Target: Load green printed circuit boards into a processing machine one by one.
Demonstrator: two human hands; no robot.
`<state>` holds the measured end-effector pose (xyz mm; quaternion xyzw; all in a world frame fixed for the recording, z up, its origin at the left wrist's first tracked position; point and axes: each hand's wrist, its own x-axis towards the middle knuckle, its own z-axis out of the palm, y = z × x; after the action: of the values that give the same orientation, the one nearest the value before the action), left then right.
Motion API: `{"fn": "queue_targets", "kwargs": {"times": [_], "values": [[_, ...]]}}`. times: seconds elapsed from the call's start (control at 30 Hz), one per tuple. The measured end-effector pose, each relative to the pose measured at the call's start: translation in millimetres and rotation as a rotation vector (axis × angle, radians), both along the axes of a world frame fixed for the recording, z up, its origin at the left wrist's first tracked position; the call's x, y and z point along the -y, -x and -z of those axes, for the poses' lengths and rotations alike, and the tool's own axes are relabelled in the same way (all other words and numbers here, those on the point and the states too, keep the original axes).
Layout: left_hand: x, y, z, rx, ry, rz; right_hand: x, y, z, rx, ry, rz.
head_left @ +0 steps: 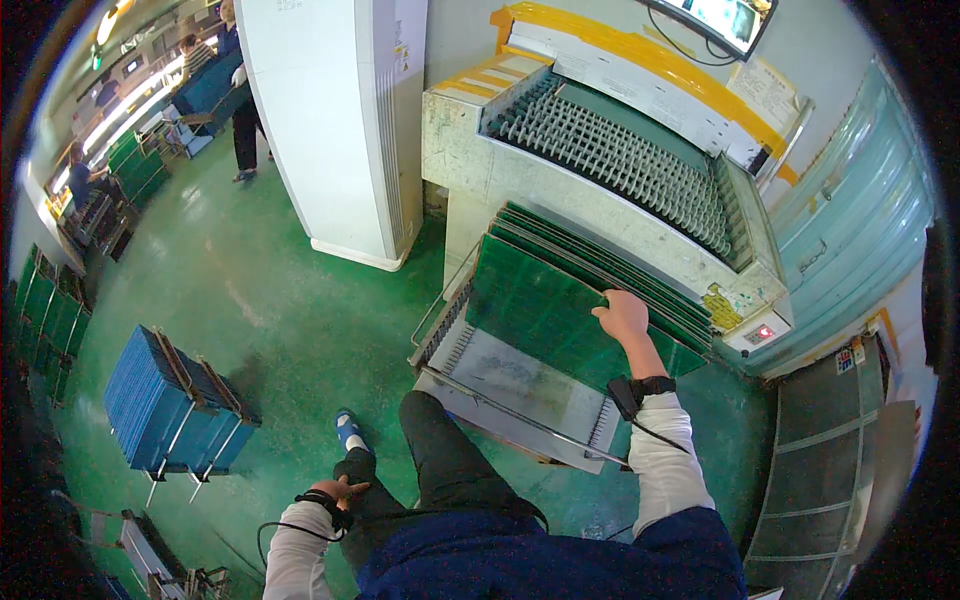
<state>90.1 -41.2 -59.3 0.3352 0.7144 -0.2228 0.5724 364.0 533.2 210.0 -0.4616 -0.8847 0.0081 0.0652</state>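
Observation:
My right hand (624, 318) is closed over the top edge of the front green circuit board panel (540, 310), thumb on its near face. This large flat panel leans in a slotted metal rack (510, 385). Several similar green panels (600, 262) stand upright close behind it. My left hand (342, 488) is low beside my left thigh, holding nothing I can see, its fingers partly stretched out. Both wrists wear black bands with cords.
Behind the rack stands a machine with rows of rollers (620, 150). A tall white cabinet (325, 120) is left of it. A stack of blue panels (175, 410) sits on a rack on the green floor. A dark metal rack (815, 470) stands right. People work far left.

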Motion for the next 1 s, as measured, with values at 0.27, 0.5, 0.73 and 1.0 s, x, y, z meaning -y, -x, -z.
{"fn": "queue_targets", "kwargs": {"times": [0.27,0.5,0.73,1.0], "values": [[-29.2,-12.6,-74.7,0.054,-0.123,0.226,5.3,-1.6,-10.3,0.091,0.064,0.043],[-25.6,-11.2,-67.9,0.048,-0.168,0.229,-0.7,-6.7,0.1,0.006,0.004,0.024],[-1.2,4.1,-22.3,0.113,-0.255,0.285,4.5,2.3,-11.7,0.117,0.094,0.066],[-20.9,-7.3,-54.5,0.097,-0.179,0.200,-3.3,-7.9,3.9,-0.003,-0.006,0.016]]}}
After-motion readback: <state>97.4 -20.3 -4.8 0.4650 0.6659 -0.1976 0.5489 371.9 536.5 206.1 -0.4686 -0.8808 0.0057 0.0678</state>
